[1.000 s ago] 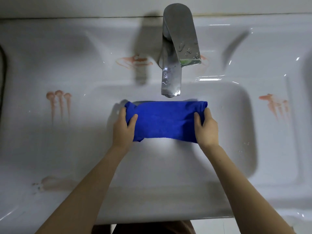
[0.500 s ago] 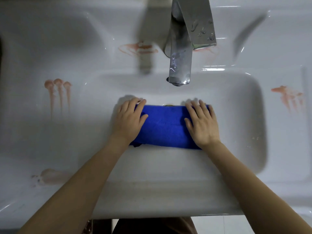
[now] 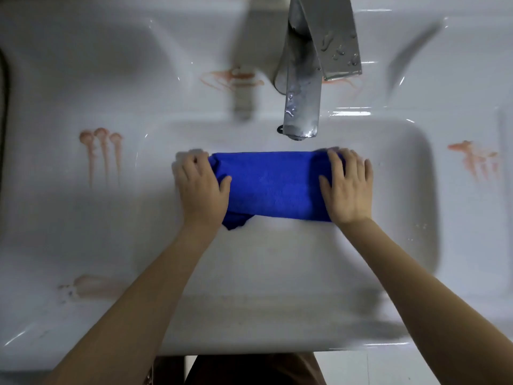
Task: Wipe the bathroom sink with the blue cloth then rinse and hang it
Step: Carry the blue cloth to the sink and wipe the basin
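The blue cloth (image 3: 273, 184) lies folded in a wide band on the bottom of the white sink (image 3: 277, 323), just in front of the faucet spout. My left hand (image 3: 200, 187) covers its left end, fingers curled over the far edge and thumb on top. At the cloth's right end, my right hand (image 3: 347, 187) lies with its fingers fairly straight, pressing down. A small corner of cloth sticks out below my left wrist.
The chrome faucet (image 3: 302, 87) juts over the basin from the back, water drops on its lever. Reddish stains mark the sink deck: left (image 3: 102, 151), right (image 3: 474, 159), behind the faucet (image 3: 233, 77) and front left (image 3: 91, 287).
One second ago both hands held the cloth up by its ends. They lowered it flat onto the basin, then slid apart, so the cloth now lies wider.
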Demonstrator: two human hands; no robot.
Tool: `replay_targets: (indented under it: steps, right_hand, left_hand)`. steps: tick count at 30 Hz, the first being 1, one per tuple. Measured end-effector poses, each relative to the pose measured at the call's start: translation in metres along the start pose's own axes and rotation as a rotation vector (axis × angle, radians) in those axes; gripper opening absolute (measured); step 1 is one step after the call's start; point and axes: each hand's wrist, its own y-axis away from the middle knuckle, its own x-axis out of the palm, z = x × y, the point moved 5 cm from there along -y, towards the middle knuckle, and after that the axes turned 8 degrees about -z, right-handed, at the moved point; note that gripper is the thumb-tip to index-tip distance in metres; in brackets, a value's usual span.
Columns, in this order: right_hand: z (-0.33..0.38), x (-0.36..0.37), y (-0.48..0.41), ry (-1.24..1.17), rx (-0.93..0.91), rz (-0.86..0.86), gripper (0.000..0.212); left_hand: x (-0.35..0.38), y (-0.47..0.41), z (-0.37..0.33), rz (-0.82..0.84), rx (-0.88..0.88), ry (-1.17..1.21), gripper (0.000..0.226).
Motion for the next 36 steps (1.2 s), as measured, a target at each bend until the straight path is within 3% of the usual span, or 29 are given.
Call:
replay_targets:
  steps: [5, 9, 14, 16, 24, 29, 32, 36]
  right_hand:
    - [-0.011, 0.010, 0.035, 0.099, 0.005, 0.199, 0.063]
    - [-0.015, 0.022, 0.039, 0.114, -0.022, 0.212, 0.063]
    - [-0.019, 0.016, 0.036, 0.125, -0.064, 0.234, 0.064]
    - [-0.030, 0.005, 0.033, 0.146, -0.066, 0.223, 0.064]
    - [-0.066, -0.015, 0.036, 0.270, -0.201, 0.163, 0.060]
    - [-0.066, -0.012, 0.037, 0.266, -0.225, 0.118, 0.060]
    - [-0.065, -0.012, 0.038, 0.260, -0.232, 0.120, 0.060]
    - [-0.063, -0.014, 0.035, 0.244, -0.213, 0.139, 0.066]
  left_hand:
    - [0.005, 0.036, -0.005, 0.134, -0.174, 0.071, 0.051]
    - [0.025, 0.043, -0.024, 0.209, -0.166, 0.132, 0.050]
    - [0.023, 0.033, -0.032, 0.334, -0.536, 0.913, 0.022]
    - [0.013, 0.029, -0.044, 0.339, -0.577, 1.020, 0.024]
    - [0.026, 0.034, -0.152, 0.355, -0.214, 0.931, 0.018]
    - [0.068, 0.046, -0.194, 0.487, -0.034, 0.648, 0.042]
    - [0.067, 0.047, -0.200, 0.533, 0.024, 0.610, 0.047]
    - [0.066, 0.052, -0.198, 0.723, 0.181, 0.493, 0.060]
